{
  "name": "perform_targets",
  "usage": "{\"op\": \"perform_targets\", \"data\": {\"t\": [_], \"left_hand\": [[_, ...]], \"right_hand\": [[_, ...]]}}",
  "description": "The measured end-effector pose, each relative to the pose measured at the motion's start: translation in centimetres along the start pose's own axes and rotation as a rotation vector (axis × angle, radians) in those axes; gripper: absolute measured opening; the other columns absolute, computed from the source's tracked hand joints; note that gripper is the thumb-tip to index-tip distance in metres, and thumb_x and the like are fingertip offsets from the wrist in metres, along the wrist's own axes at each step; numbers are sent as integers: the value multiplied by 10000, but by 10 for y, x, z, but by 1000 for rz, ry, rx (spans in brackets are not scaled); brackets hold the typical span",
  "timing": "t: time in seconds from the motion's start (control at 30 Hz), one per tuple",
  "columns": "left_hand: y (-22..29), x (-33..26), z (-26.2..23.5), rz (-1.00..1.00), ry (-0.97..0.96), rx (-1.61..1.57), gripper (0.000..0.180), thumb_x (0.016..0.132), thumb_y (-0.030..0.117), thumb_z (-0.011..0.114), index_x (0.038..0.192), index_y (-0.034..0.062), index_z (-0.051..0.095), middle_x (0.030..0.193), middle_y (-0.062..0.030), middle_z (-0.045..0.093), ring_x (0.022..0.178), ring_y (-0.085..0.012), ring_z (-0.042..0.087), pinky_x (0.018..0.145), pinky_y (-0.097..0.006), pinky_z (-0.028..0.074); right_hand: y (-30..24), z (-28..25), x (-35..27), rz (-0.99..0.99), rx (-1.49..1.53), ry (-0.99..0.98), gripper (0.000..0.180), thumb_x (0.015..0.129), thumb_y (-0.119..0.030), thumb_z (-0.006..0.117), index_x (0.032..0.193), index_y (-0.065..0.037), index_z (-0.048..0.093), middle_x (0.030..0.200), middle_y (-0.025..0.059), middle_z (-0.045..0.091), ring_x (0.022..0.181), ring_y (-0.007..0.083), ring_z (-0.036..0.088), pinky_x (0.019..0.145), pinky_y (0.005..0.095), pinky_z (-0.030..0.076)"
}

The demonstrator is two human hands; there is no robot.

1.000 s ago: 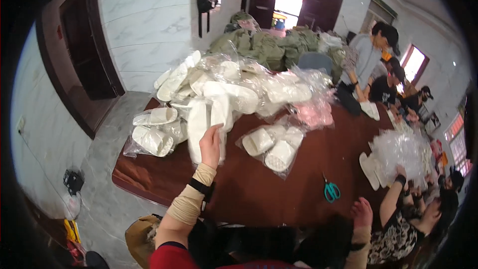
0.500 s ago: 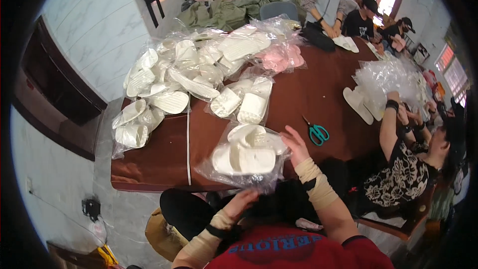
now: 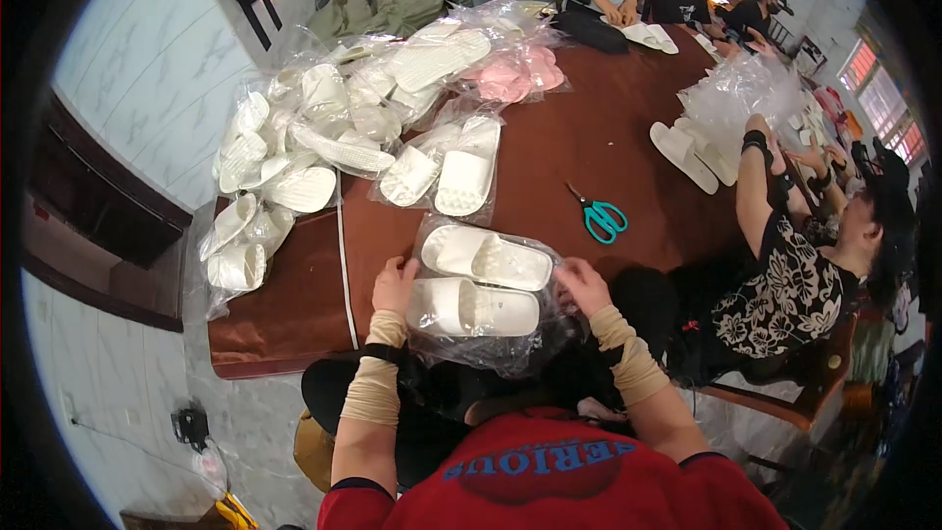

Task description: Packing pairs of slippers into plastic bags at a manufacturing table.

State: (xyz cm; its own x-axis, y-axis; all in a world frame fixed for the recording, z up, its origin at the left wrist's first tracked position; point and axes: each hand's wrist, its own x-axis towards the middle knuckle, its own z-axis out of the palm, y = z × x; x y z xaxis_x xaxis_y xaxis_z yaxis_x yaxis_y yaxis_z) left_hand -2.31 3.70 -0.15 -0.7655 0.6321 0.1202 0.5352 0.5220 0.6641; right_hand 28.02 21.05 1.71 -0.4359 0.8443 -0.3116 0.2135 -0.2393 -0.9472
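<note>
A pair of white slide slippers [image 3: 471, 308] lies side by side in a clear plastic bag [image 3: 505, 356], close to the near table edge. My left hand [image 3: 394, 287] has its fingers curled on the bag's left side. At the opposite side, my right hand [image 3: 583, 285] pinches the bag's right edge. Beyond my right hand, scissors [image 3: 603, 222] with teal handles rest on the table. Another bagged white pair [image 3: 465, 182] sits just past the slippers between my hands.
Several bagged white slippers [image 3: 324, 93] are heaped at the far left of the brown-covered table [image 3: 579, 128], with a bagged pink pair [image 3: 510, 76] beside them. On the right, a co-worker [image 3: 785, 275] sits close, near loose white slippers [image 3: 684, 157] and a pile of clear bags [image 3: 741, 93].
My left hand has come up from below the table edge to the bag's left side. The bagged slippers have turned and now lie flat, side by side.
</note>
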Motion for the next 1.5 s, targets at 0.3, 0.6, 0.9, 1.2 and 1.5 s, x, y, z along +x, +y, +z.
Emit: {"op": "perform_targets", "data": {"t": [0.3,0.6,0.9,1.2,1.5], "left_hand": [[5,-27,-37,-126,242,-433,164,943,103,547,1063,9,606,913,-131,620,820,-228,592,744,-344,481],[-45,-51,-16,46,211,212,511,967,250,496,1454,161,370,1535,-103,302,1427,-324,238,1135,-538,173],[-26,-52,-6,25,121,531,559,966,368,483,1478,202,333,1544,-65,292,1441,-304,205,1147,-571,98],[-13,-52,-6,38,140,567,570,962,340,488,1486,199,312,1535,-70,308,1438,-300,214,1148,-567,110],[1,-44,1,58,130,612,572,938,438,496,1458,234,376,1540,-72,294,1437,-302,212,1143,-580,109]], "right_hand": [[-99,1,79,-628,-91,3,185,862,-110,656,1023,-28,617,903,90,680,815,166,640,716,285,495],[-2,9,57,-208,-525,-20,367,935,-408,523,1031,-62,596,903,191,666,875,384,632,775,444,478],[-92,-8,33,65,400,-269,181,952,-213,560,1046,-59,577,755,66,635,539,123,578,446,242,425],[-2,20,59,-266,-592,-421,474,779,-385,754,1012,11,638,974,135,652,893,232,631,799,340,491],[2,-83,98,-141,-502,-129,339,782,-220,760,1032,-36,624,798,72,673,714,155,642,647,322,519]]}}
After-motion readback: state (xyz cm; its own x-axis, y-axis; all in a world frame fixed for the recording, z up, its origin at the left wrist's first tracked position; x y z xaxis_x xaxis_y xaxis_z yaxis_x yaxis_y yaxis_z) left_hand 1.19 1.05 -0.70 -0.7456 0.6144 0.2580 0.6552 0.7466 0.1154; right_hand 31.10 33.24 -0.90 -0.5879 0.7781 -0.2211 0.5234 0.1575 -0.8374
